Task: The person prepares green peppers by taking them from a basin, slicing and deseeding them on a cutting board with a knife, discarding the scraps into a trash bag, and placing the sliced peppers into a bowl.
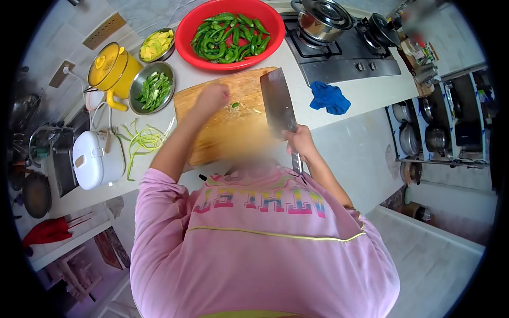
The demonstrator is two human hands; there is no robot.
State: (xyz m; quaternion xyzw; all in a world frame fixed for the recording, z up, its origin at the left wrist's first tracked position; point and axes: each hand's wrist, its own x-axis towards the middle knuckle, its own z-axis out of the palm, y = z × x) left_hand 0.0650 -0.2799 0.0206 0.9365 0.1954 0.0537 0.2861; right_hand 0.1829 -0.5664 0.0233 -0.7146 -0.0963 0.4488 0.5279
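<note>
My right hand [300, 141] grips the handle of a cleaver [277, 98], whose broad blade is over the right edge of the wooden cutting board [204, 146]. My left hand [213, 97] is above the board's upper left part with its fingers closed; anything in them is hidden. A small green pepper piece [235, 105] lies on the board among pale seeds and scraps. Left of the board, a metal bowl [169, 104] holds cut green pepper strips [153, 90]. Behind the board stands a red basin [184, 33] of whole green peppers [229, 37].
Peeled green stalks [143, 142] lie near a white rice cooker [97, 161]. A yellow pot [114, 77] and a bowl of yellow slices [157, 45] stand at the back left. A blue cloth [328, 97] sits before the gas stove [344, 70], which bears a steel pot [318, 27].
</note>
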